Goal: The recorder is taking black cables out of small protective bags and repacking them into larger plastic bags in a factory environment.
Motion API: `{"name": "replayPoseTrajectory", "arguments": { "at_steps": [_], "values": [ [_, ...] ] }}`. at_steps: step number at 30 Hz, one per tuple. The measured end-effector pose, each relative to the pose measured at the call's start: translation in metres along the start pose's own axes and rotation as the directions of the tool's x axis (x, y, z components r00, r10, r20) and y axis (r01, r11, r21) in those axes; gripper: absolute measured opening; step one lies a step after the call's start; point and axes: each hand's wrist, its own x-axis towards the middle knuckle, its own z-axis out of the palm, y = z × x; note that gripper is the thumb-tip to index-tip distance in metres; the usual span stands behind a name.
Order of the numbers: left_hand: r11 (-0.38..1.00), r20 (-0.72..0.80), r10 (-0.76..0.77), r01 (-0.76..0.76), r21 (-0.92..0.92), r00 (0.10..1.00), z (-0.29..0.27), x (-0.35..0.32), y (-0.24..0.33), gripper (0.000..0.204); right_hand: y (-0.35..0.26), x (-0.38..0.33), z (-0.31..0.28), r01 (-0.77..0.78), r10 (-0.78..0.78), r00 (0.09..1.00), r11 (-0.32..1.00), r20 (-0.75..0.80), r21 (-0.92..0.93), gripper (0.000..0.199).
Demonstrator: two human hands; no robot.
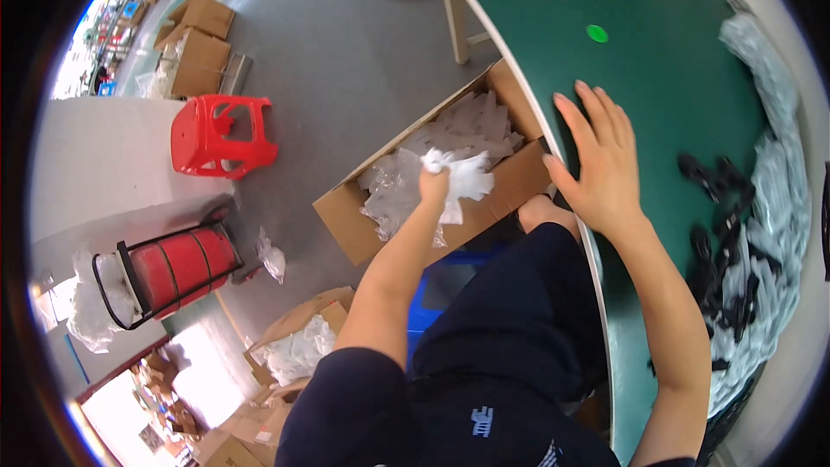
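Your left hand [435,183] is clenched around a white bundle [467,178], gripping one end of it; the crumpled rest fans out from your fist to the right. Your right hand [603,169] is released, palm down with the fingers spread and the thumb toward the rim, over the edge of the counter [674,78]. Whether its palm presses on the surface, you cannot tell from here.

Beneath your left hand is a long box [344,223], holding clear bags [475,125] that show beyond the bundle and to the left of your fist. The bundle hangs over the box; whether it touches those bags is unclear. Nearer your body, below that hand, a blue bin [421,316] is partly hidden by your leg.

Beyond your right fingertips, a green disc [596,34] lies on the counter. To the right of that hand are black parts [739,316], some lying on a spread of clear wraps [782,207] along the far edge.

Farther out, to the left of your left hand, a red stool [194,140] stands on the floor [303,52]. Lower left of that hand are a small bag [271,257], a cart [183,268] with a red load, and a carton [298,315] filled with white material.
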Motion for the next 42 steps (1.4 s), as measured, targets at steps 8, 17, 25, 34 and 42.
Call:
{"name": "replayPoseTrajectory", "arguments": {
  "at_steps": [8, 17, 25, 34, 42],
  "values": [
    [0.989, 0.010, -0.078, 0.076, 0.129, 0.997, 0.132, 0.108, -0.012, 0.059, 0.011, 0.010, 0.007, -0.074, 0.083, 0.988, 0.994, 0.131, -0.079, 0.062],
    [0.877, -0.036, 0.091, -0.063, 0.477, 0.995, 0.080, 0.099, -0.007, 0.070, 0.022, 0.009, 0.013, -0.055, 0.077, 0.975, 0.992, 0.207, -0.113, 0.063],
    [0.309, 0.232, -0.026, -0.213, 0.927, 0.972, -0.090, 0.020, -0.062, 0.088, 0.012, 0.019, 0.008, -0.016, 0.039, 0.977, 0.993, 0.208, -0.113, 0.059],
    [0.423, 0.283, -0.436, -0.084, 0.902, 0.854, -0.099, -0.016, -0.121, 0.080, 0.009, 0.014, 0.010, -0.011, 0.037, 0.976, 0.993, 0.213, -0.120, 0.060],
    [0.867, -0.038, -0.346, 0.335, 0.368, 0.937, -0.192, 0.013, -0.098, 0.035, 0.006, 0.011, 0.009, -0.041, 0.050, 0.992, 0.996, 0.113, -0.081, 0.059]
  ]
}}
